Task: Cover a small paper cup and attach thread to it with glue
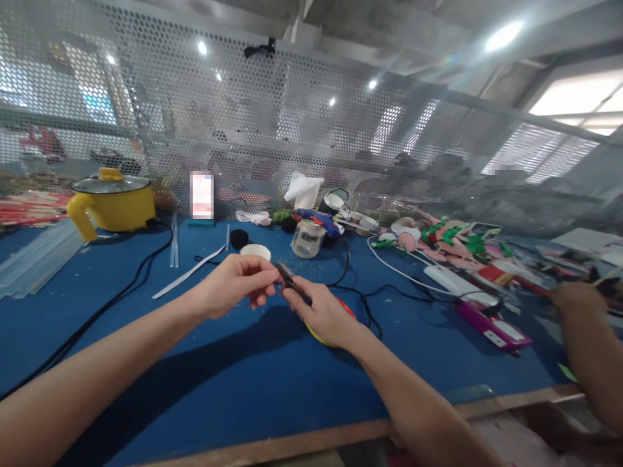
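In the head view, the right hand (324, 314) has its grip closed round a dark-tipped tool, probably pliers (288, 277), angled so the tip meets the left hand (238, 285) above the desk (272, 395). The left grip is drawn to a pinch at that tip; whether it holds a small piece or only steadies the tool, I cannot tell. Held in front of the body, the tip probably stays easy to see.

The phone (201, 194) stands upright in a teal stand (201, 223), likely for viewing. A clear jar (307, 243) and blue glue gun (321, 219) sit beyond the hands, perhaps for reach.

The desk is blue with a bare wooden edge; a perforated metal screen (170, 97) rises behind, under ceiling lights (504, 36).
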### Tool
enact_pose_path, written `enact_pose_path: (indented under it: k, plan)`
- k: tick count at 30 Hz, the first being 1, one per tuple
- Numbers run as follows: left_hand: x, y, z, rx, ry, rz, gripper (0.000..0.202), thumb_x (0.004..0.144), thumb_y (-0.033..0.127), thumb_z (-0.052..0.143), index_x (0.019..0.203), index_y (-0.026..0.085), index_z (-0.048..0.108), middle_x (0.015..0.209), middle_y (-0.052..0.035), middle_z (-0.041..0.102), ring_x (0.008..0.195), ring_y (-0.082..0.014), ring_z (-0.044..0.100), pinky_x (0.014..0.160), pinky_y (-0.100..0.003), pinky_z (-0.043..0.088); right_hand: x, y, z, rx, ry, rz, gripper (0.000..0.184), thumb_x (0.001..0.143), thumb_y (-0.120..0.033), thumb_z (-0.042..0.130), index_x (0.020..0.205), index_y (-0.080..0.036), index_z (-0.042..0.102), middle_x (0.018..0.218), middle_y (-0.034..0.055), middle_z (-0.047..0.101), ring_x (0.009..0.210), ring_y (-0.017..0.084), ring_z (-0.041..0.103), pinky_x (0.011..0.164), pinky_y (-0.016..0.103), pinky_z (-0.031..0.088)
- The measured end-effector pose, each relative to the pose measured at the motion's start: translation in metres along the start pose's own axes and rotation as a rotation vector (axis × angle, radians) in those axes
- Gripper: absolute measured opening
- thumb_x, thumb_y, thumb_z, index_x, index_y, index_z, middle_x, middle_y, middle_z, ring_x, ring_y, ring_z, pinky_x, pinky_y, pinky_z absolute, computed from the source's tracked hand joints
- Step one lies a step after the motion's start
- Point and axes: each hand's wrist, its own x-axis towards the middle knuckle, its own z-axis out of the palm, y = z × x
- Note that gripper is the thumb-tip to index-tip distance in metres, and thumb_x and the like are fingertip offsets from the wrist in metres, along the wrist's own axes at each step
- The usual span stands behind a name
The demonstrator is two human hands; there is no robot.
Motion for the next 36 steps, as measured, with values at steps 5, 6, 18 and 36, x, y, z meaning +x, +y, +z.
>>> enact_pose_path:
  k: [5,6,18,36]
  plan:
    - [0.003,-0.002,-0.002,0.296,0.108,0.061,0.014,0.071,0.02,0.055,0.06,0.013,0.053,0.05,0.0031,0.052,0.041,-0.0056,0.047,0.038,-0.016,0.037,0.001,0.0,0.004,-0.053,-0.004,0.103,0.03,0.084,-0.037,0.036,0.062,-0.018,0.043,0.053,-0.0019,0.046,0.049,0.01,0.042,0.05,0.023,0.033]
    - [0.004,-0.002,-0.004,0.242,0.064,0.023,0.015,0.072,0.022,0.053,0.06,0.013,0.052,0.051,0.0029,0.052,0.041,-0.0058,0.048,0.039,-0.016,0.037,0.001,0.0,0.004,-0.029,-0.019,0.11,0.03,0.084,-0.037,0.036,0.062,-0.018,0.043,0.052,-0.0022,0.046,0.048,0.01,0.041,0.05,0.023,0.033]
    - [0.009,-0.019,-0.013,-0.408,-0.299,-0.178,0.012,0.069,0.022,0.062,0.074,0.011,0.061,0.056,0.0,0.058,0.039,-0.0034,0.046,0.036,-0.014,0.03,0.001,0.009,0.004,0.187,-0.101,0.087,0.034,0.084,-0.046,0.034,0.072,-0.017,0.046,0.056,-0.0025,0.046,0.048,0.008,0.042,0.049,0.022,0.036]
    - [0.007,-0.013,-0.002,0.189,0.065,0.011,0.011,0.073,0.022,0.052,0.066,0.015,0.047,0.049,0.0057,0.051,0.035,-0.0029,0.039,0.034,-0.015,0.029,0.002,0.004,0.006,-0.04,-0.022,0.14,0.031,0.084,-0.038,0.036,0.061,-0.018,0.042,0.051,-0.0021,0.045,0.047,0.01,0.041,0.05,0.024,0.033]
